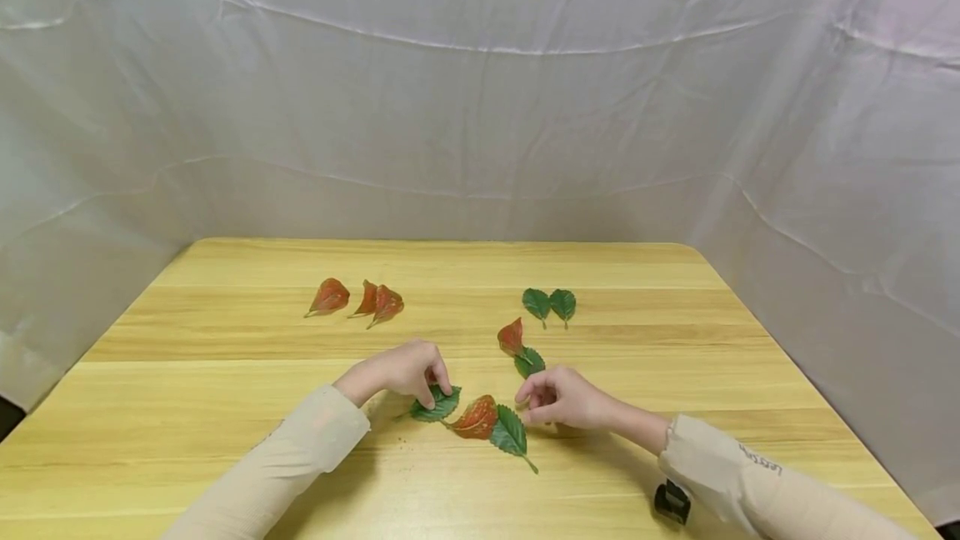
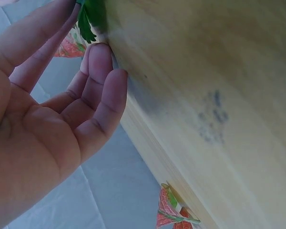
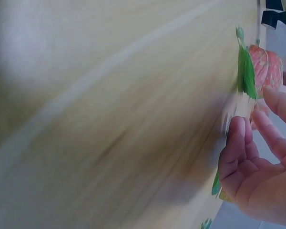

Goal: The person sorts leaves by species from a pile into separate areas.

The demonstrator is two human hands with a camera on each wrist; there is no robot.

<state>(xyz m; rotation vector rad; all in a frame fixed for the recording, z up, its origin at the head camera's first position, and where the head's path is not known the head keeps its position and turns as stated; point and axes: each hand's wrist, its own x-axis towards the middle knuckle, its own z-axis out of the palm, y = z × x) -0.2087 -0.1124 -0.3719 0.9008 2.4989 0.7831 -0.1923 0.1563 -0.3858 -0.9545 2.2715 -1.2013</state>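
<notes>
My left hand (image 1: 405, 369) pinches a toothed green leaf (image 1: 433, 403) between thumb and fingertips, low over the wooden table. In the left wrist view this leaf (image 2: 89, 20) hangs at the fingertips, partly cut off by the frame. A red speckled leaf (image 1: 477, 417) lies just right of it, its stem end meeting the green leaf. Overlapping the red one is another green leaf (image 1: 510, 430), stem pointing toward the front. Beside that leaf is my right hand (image 1: 566, 398), fingers loosely bent with nothing between them. Behind it, a red leaf (image 1: 511, 336) overlaps a green leaf (image 1: 530, 362).
At the back left of the table (image 1: 247, 323) lie three red leaves (image 1: 330, 296), two of them overlapping. Two green leaves (image 1: 562, 304) sit side by side at the back right. A pale cloth (image 1: 465, 107) hangs around the table. A black device (image 1: 672, 502) is by the right sleeve.
</notes>
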